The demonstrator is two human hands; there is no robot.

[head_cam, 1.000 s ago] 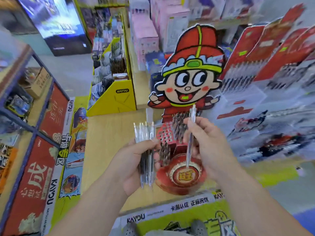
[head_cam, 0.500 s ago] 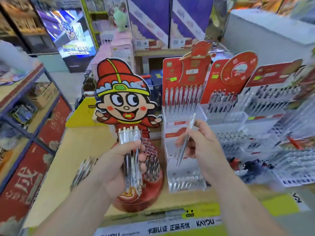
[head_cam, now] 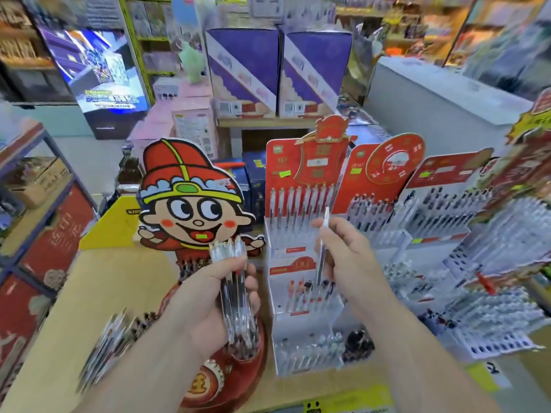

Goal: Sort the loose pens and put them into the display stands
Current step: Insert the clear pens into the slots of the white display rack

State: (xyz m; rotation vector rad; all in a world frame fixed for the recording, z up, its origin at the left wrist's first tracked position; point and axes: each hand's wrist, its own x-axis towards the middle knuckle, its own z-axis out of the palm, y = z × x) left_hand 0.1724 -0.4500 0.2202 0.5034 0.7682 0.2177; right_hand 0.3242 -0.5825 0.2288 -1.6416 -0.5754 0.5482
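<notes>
Left hand [head_cam: 205,296] – fingers wrapped round bundle of clear plastic pens [head_cam: 235,290] | right hand [head_cam: 343,254] – fingers pinching single clear pen [head_cam: 322,245] above white tiered display stand [head_cam: 301,317]

bright, even light; blurred, warped edges

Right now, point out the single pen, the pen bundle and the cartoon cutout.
single pen [head_cam: 322,248]: head view, mid barrel, in right hand.
pen bundle [head_cam: 235,293]: head view, barrels, in left hand.
cartoon cutout [head_cam: 190,213]: head view, face.

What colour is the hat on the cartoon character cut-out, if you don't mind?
Red with yellow stripes, seen in the head view: hat.
</notes>
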